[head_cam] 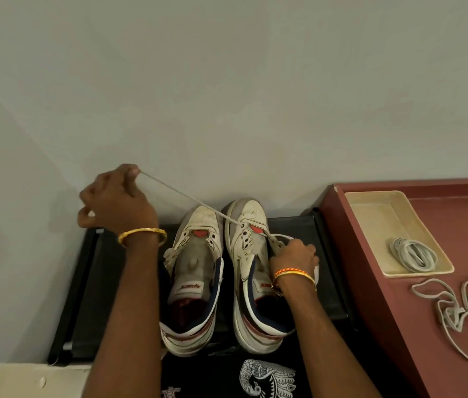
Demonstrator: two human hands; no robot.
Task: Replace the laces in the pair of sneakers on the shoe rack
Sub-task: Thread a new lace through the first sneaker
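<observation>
Lower centre of the frame, the pair of sneakers sits on the black shoe rack [83,297], heels nearest. The right hand [294,258] rests on the right sneaker [251,271], its fingers curled at the lowest eyelets, seemingly pinching the lace [181,195] there. Farther up and left, the left hand [115,199] has its fingers clamped on the lace end, drawn taut across the left sneaker [195,271]. Best to pull steadily while evening both ends.
</observation>
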